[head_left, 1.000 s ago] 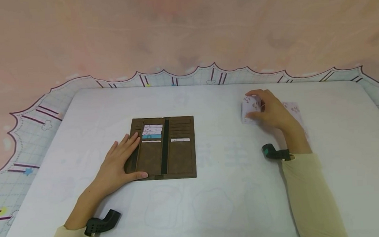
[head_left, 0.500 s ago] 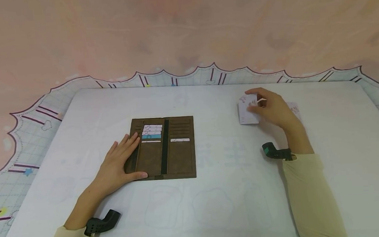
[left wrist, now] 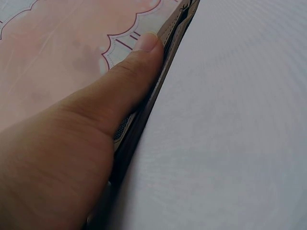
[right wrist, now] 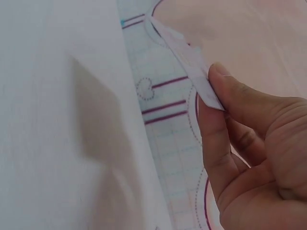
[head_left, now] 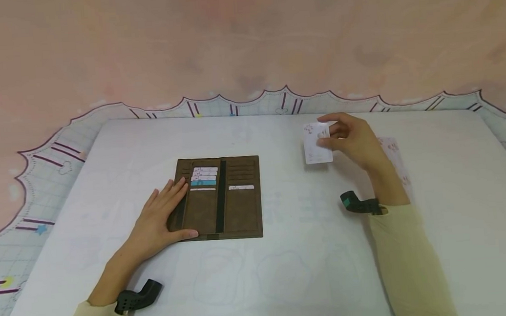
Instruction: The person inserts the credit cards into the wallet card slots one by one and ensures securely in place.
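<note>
A brown wallet (head_left: 243,212) lies open on the white table, left of centre in the head view. White cards (head_left: 204,173) and a blue one show in its left slots, and one white card edge shows on the right side. My left hand (head_left: 154,228) rests on the wallet's left edge, fingers spread; in the left wrist view the thumb (left wrist: 139,62) lies along its near edge. My right hand (head_left: 353,138) pinches a white card (head_left: 317,146) with a pinkish print between thumb and fingers. In the right wrist view that card (right wrist: 189,67) is held above the table, casting a shadow.
Beyond the right hand, partly hidden by the wrist, lies a pale pink-patterned card or paper (head_left: 391,149) on the table (head_left: 287,273). A patterned cloth border (head_left: 267,103) runs along the table's far and left edges. Each wrist wears a black camera (head_left: 359,203).
My right hand has lifted the card and moved left with it, away from the pink-patterned piece. The left hand and the wallet have stayed in place.
</note>
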